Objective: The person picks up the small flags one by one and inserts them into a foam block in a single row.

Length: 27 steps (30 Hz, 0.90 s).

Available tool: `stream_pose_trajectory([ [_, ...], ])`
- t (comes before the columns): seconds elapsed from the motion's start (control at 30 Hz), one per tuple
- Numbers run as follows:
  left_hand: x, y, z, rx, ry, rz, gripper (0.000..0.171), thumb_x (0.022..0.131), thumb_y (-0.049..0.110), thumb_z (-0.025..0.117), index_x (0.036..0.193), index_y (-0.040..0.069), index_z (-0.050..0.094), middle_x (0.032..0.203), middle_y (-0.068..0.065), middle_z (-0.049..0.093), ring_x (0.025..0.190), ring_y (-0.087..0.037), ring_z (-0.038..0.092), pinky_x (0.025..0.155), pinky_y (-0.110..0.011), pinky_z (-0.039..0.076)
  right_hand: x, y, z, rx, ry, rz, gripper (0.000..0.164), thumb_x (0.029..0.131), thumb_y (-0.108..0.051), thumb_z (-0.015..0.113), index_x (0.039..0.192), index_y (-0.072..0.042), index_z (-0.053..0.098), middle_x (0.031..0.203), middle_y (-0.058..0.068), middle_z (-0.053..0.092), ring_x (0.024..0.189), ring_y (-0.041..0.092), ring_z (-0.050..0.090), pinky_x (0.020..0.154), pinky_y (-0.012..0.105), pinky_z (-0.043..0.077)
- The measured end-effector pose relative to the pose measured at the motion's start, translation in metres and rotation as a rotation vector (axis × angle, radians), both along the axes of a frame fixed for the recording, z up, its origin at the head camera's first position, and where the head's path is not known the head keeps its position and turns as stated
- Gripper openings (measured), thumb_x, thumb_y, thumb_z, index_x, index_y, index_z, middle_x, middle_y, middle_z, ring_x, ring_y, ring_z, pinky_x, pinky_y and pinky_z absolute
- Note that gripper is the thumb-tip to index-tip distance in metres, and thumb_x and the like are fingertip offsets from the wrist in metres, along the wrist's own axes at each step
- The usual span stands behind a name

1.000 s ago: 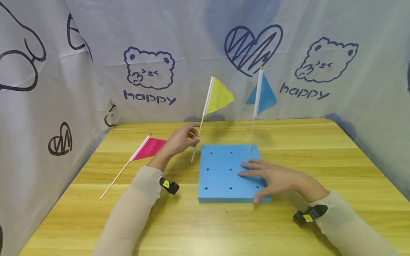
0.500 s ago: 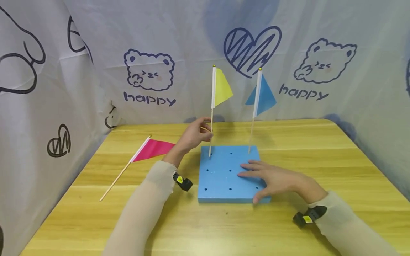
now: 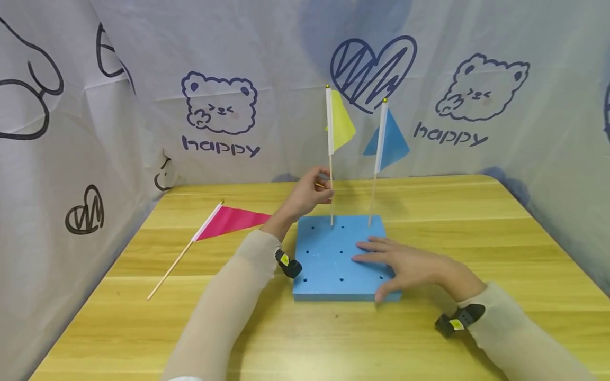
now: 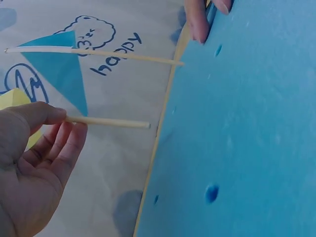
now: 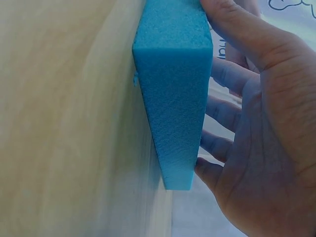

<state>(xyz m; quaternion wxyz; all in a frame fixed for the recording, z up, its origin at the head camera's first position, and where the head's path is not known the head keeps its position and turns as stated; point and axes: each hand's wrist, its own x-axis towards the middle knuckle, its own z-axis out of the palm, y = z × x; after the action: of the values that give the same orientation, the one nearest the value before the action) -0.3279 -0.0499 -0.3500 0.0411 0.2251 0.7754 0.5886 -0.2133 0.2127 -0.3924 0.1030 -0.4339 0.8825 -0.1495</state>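
Observation:
My left hand (image 3: pixel 312 194) pinches the wooden stick of a yellow pennant flag (image 3: pixel 340 124) between thumb and fingers. The flag stands nearly upright over the back edge of a blue foam board (image 3: pixel 324 264) with rows of small holes. In the left wrist view the stick's lower end (image 4: pixel 148 125) shows free, apart from the board's surface. A blue pennant flag (image 3: pixel 392 143) stands in the board's back right hole, leaning slightly. My right hand (image 3: pixel 412 264) rests with spread fingers on the board's right side; the right wrist view shows its fingertips at the foam's top face (image 5: pixel 210 168).
A red pennant flag (image 3: pixel 229 222) lies on the wooden table (image 3: pixel 119 328) left of the board, its tip passing behind my left forearm. A white cloth (image 3: pixel 286 63) with printed bears and hearts hangs behind the table and along its sides.
My left hand has carried the yellow flag rightward from beside the board to over its back edge, and the flag has turned from tilted to nearly upright. My right hand stays in place.

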Motion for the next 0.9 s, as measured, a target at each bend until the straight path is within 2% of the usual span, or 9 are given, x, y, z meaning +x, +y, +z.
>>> stream_pose_trajectory([
  [0.2,-0.003,0.012,-0.006,-0.010,-0.004,-0.035,0.034,0.095,0.001,0.061,0.125,0.002,0.045,0.101,-0.015,0.054,0.090,-0.028,0.062,0.085,-0.047,0.055,0.001,-0.001,0.002,0.013,-0.019,-0.019,0.089,0.076,-0.066,0.070,0.149,-0.022,0.044,0.159,0.008,0.026,0.145,0.041,0.014,0.112,0.062,0.019],
  [0.43,-0.005,0.018,-0.012,-0.024,0.020,-0.046,0.034,0.096,0.002,0.060,0.126,0.003,0.044,0.102,-0.016,0.057,0.091,-0.028,0.063,0.081,-0.039,0.057,0.002,-0.001,0.004,0.019,-0.028,-0.032,0.090,0.075,-0.067,0.069,0.149,-0.023,0.044,0.159,0.007,0.026,0.146,0.040,0.014,0.112,0.061,0.018],
  [0.63,-0.004,0.018,-0.017,-0.023,0.021,-0.055,0.031,0.096,0.001,0.061,0.122,0.006,0.046,0.101,-0.015,0.057,0.089,-0.028,0.064,0.082,-0.044,0.056,0.001,-0.002,0.005,0.007,-0.028,-0.025,0.088,0.076,-0.065,0.071,0.149,-0.022,0.045,0.159,0.009,0.027,0.145,0.041,0.014,0.111,0.062,0.018],
  [0.83,-0.002,0.020,-0.021,-0.082,0.076,-0.092,0.032,0.094,-0.002,0.062,0.121,0.005,0.046,0.099,-0.015,0.057,0.086,-0.027,0.065,0.076,-0.033,0.058,0.002,-0.001,0.006,0.005,-0.044,-0.029,0.088,0.076,-0.063,0.072,0.149,-0.022,0.045,0.159,0.009,0.026,0.146,0.041,0.013,0.112,0.062,0.018],
  [0.9,-0.001,0.020,-0.022,-0.126,0.096,-0.099,0.032,0.094,-0.001,0.062,0.121,0.005,0.047,0.098,-0.013,0.058,0.086,-0.025,0.065,0.074,-0.030,0.058,0.002,-0.001,0.006,0.007,-0.050,-0.033,0.088,0.076,-0.063,0.072,0.149,-0.022,0.045,0.159,0.008,0.026,0.146,0.041,0.013,0.112,0.062,0.017],
])
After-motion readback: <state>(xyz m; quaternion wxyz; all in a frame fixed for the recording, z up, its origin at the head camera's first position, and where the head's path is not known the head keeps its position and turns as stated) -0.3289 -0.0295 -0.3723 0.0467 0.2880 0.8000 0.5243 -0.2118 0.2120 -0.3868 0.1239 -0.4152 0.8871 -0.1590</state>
